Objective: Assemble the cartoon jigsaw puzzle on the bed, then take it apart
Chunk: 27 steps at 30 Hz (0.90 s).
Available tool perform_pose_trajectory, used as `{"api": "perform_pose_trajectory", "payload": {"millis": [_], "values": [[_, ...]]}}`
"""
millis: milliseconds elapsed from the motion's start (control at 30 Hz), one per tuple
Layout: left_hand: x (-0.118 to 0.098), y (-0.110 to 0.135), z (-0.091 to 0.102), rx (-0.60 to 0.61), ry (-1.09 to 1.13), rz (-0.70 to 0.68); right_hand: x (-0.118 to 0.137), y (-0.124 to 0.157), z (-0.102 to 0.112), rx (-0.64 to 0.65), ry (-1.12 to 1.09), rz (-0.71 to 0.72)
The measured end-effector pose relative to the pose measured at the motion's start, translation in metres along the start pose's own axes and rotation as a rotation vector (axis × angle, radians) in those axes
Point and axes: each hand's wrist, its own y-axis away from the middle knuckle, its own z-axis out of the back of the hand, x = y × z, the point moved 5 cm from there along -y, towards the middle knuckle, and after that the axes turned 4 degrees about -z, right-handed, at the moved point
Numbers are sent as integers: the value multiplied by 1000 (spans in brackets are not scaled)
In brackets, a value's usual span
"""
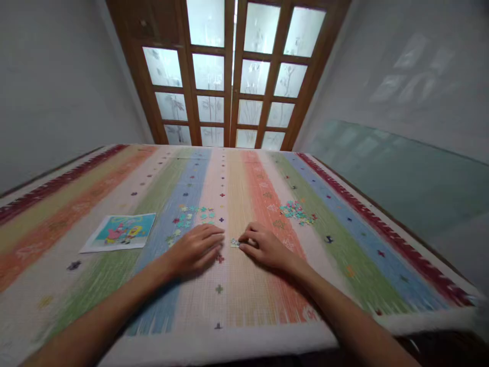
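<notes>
My left hand [198, 250] lies on the striped cloth with its fingers stretched out, and nothing shows in it. Across from it, the thumb and forefinger of my right hand [265, 246] are pinched at the edge of a small joined bit of jigsaw puzzle [234, 243] on the yellow stripe. The piece under those fingertips is mostly hidden. Beyond my left hand, several loose turquoise and pale jigsaw pieces [187, 218] are spread out. A denser pile of mixed jigsaw pieces [296, 211] sits farther off to the right.
A printed picture [124, 233] with a pink and a yellow cartoon figure lies on the left. The striped tablecloth [198, 306] covers the wide table. Wooden doors with frosted panes [212, 71] stand behind it, with walls on both sides.
</notes>
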Motion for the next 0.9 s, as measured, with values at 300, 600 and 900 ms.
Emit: {"api": "perform_pose_trajectory", "payload": {"millis": [300,600,900], "values": [[66,29,26,-94,-234,368,-3,2,-1,5,22,29],[74,33,22,-24,-160,444,0,2,2,-11,50,49],[75,32,21,4,-91,318,0,2,1,0,72,48]]}}
